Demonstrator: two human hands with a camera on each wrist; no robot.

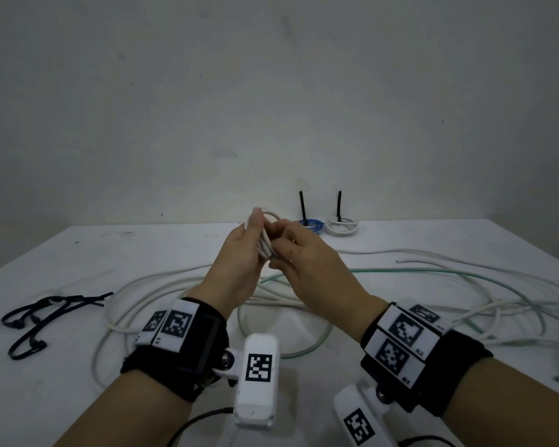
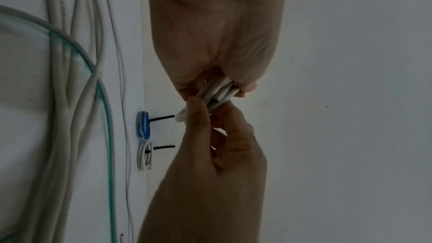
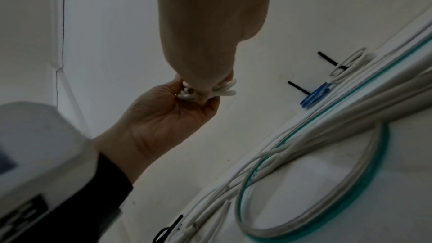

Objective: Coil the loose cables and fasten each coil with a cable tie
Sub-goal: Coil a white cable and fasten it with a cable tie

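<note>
Above the middle of the table both hands hold a small white cable coil (image 1: 266, 237) upright. My left hand (image 1: 255, 230) grips its left side with fingers curled round the strands. My right hand (image 1: 283, 243) pinches the same strands from the right. The left wrist view shows the bundled white strands (image 2: 218, 92) squeezed between the left hand's fingers (image 2: 243, 80) and the right hand's fingertips (image 2: 197, 110). In the right wrist view the coil (image 3: 225, 90) sticks out between both hands. No tie shows on this coil.
A blue coil (image 1: 311, 223) and a white coil (image 1: 341, 226), each with a black tie standing up, lie at the table's far edge by the wall. Loose white cables (image 1: 162, 285) and a green cable (image 1: 400, 271) sprawl under the hands. Several black cable ties (image 1: 42, 317) lie at the left.
</note>
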